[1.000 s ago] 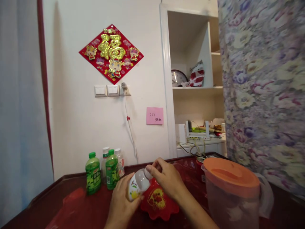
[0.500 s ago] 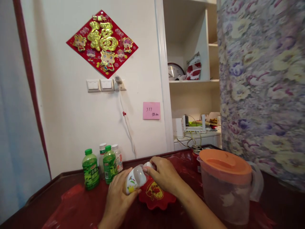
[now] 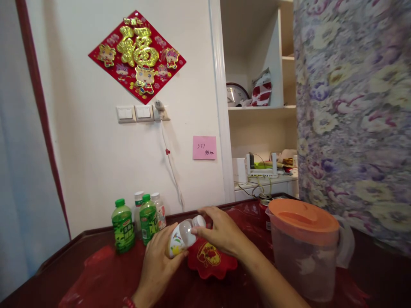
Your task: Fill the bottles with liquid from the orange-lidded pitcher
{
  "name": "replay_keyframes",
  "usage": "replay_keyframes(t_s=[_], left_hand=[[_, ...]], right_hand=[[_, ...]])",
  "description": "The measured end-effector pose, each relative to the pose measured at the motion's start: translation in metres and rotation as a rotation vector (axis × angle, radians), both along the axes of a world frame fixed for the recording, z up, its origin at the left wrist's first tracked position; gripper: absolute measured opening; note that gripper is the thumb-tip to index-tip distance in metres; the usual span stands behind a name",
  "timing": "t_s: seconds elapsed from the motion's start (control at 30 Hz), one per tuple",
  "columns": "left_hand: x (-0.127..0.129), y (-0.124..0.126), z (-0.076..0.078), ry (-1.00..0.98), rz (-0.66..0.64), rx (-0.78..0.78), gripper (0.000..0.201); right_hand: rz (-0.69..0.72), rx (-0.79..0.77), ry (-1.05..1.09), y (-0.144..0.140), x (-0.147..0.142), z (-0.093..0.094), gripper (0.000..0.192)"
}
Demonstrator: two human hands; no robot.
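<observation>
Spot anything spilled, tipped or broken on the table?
No spill or damage shows. The only tilted thing is the small bottle, held by the left hand with the right hand at its cap; the green bottles stand upright.

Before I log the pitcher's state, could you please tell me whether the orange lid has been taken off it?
No, the orange lid sits on top of the clear pitcher, to the right of both hands.

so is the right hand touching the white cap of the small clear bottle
Touching. The head view shows the right hand with its fingertips closed around the white cap of the small clear bottle, which the left hand grips by the body.
</observation>
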State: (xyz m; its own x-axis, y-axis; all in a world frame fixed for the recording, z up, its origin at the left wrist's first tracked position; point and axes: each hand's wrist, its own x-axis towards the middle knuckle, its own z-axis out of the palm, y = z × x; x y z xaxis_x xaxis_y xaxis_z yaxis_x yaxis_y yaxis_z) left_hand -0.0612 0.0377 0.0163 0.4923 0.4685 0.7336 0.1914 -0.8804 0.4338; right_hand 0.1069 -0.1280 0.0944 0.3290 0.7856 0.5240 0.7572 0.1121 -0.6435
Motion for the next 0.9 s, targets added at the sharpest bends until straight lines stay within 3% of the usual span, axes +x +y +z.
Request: replay_keyframes(t_s=[0.1, 0.2, 0.33, 0.47, 0.6, 0.67, 0.77, 0.9], left_hand=[[-0.001, -0.002, 0.000, 0.038, 0.000, 0.043, 0.061], [-0.002, -0.001, -0.001, 0.050, -0.006, 0.062, 0.060], [0.000, 0.001, -0.002, 0.008, -0.011, -0.008, 0.062], [0.003, 0.004, -0.001, -0.047, -0.011, -0.172, 0.064], [0.004, 0.011, 0.005, -0.179, -0.039, -0.490, 0.073], [0.002, 0.014, 0.012, -0.296, -0.085, -0.660, 0.075], [-0.003, 0.017, 0.024, -0.457, -0.158, -0.846, 0.069], [-0.009, 0.018, 0.033, -0.555, -0.166, -0.914, 0.061]], right_hand=[[-0.116, -0.078, 0.008, 0.001, -0.002, 0.000, 0.030], [-0.074, -0.024, 0.004, 0.002, -0.002, -0.002, 0.015], [0.043, 0.047, 0.008, 0.001, 0.000, -0.003, 0.033], [0.118, 0.153, 0.040, 0.000, 0.000, 0.001, 0.041], [0.122, 0.194, 0.120, -0.002, -0.008, 0.009, 0.039], [0.163, 0.134, 0.115, -0.005, -0.017, 0.012, 0.035], [0.237, -0.082, 0.043, -0.008, -0.035, 0.008, 0.031], [0.250, -0.372, -0.260, 0.002, -0.059, -0.019, 0.032]])
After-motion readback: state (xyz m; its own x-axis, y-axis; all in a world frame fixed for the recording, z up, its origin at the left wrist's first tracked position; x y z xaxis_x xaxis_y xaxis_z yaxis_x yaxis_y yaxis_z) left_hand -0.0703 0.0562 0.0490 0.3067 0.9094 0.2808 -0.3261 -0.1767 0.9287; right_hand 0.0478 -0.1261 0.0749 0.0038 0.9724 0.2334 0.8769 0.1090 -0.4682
